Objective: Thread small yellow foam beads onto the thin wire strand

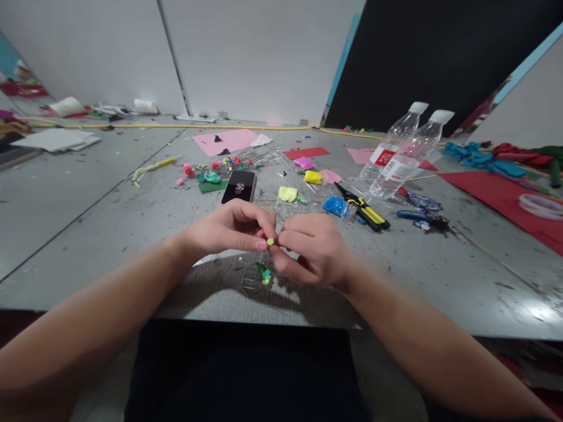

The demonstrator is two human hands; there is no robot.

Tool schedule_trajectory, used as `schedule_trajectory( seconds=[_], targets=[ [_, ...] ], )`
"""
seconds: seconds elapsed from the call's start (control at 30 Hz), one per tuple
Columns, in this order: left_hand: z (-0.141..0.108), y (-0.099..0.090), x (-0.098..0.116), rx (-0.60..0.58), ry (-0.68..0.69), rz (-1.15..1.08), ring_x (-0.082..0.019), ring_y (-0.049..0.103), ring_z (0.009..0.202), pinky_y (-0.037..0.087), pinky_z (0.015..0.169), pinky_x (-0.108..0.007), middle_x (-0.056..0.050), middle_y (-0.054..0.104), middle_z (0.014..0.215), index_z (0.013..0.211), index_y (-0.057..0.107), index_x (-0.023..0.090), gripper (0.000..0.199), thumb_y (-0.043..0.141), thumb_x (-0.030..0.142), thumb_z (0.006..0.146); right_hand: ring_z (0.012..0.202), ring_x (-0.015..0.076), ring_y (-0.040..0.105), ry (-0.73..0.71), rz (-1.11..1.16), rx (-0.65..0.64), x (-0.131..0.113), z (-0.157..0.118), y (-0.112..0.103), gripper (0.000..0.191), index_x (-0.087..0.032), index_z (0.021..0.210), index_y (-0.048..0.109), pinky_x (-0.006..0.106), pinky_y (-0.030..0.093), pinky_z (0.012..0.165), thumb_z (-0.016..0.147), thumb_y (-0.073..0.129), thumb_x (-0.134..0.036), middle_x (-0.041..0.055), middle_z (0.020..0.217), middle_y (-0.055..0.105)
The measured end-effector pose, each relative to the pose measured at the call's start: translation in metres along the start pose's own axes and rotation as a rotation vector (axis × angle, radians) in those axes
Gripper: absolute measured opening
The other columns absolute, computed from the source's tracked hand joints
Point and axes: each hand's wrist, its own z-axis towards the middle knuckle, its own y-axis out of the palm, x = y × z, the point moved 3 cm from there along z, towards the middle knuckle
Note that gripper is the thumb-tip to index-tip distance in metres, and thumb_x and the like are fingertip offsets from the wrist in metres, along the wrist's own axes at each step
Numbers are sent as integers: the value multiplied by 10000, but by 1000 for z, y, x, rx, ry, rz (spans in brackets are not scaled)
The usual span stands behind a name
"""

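Thumb and fingertips of my left hand [240, 227] pinch a tiny yellow-green piece of clay [270, 241] above the table. My right hand [308, 246] meets it from the other side, its fingers curled and its thumb and index tips pressed close to the piece. Just below the hands, a small round wire frame [252, 282] lies on the table, with green and yellow clay bits [265, 274] at its right side. Beyond the hands is a flattened pale yellow lump [288, 194].
A phone [240, 186] lies behind my left hand. Blue clay [335, 206] and yellow-black pliers [365, 210] are to the right, with two plastic bottles [389, 173] behind. Farther right are dark-handled pliers [422, 220] and red sheets [497, 199]. Pink flower stems [189, 169] stand left.
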Motion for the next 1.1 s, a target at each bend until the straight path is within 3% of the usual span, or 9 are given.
schedule_trajectory(
  seconds=[0.53, 0.73, 0.8, 1.1],
  targets=[
    [2, 0, 0, -53, -7, -46, -118, 561, 607, 492, 571, -237, -22, 603, 672, 783, 802, 176, 128, 861, 290, 779, 535, 113, 442, -12, 47, 26, 1, 0, -2, 313, -206, 699, 551, 284, 313, 513, 1005, 528, -266, -33, 596, 513],
    [3, 1, 4, -46, -8, -30, -130, 574, 621, 518, 602, -259, -24, 600, 670, 769, 781, 169, 165, 851, 316, 797, 531, 97, 481, 1, 60, 143, -1, -3, -4, 103, -207, 914, 566, 249, 360, 534, 983, 616, -264, -63, 635, 567],
    [3, 1, 5, -44, -11, -17, -140, 589, 641, 527, 619, -268, -31, 612, 675, 766, 776, 167, 185, 852, 332, 796, 514, 85, 477, 13, 57, 178, -2, -4, -5, 128, -210, 1008, 554, 239, 374, 542, 972, 660, -271, -83, 643, 576],
    [5, 2, 7, -59, -1, -9, -138, 602, 639, 540, 648, -276, -44, 645, 685, 749, 766, 163, 235, 826, 375, 830, 538, 98, 494, -65, -41, 98, -3, -3, -4, 86, -215, 1100, 579, 248, 370, 541, 1015, 579, -205, -74, 646, 594]
  ],
)
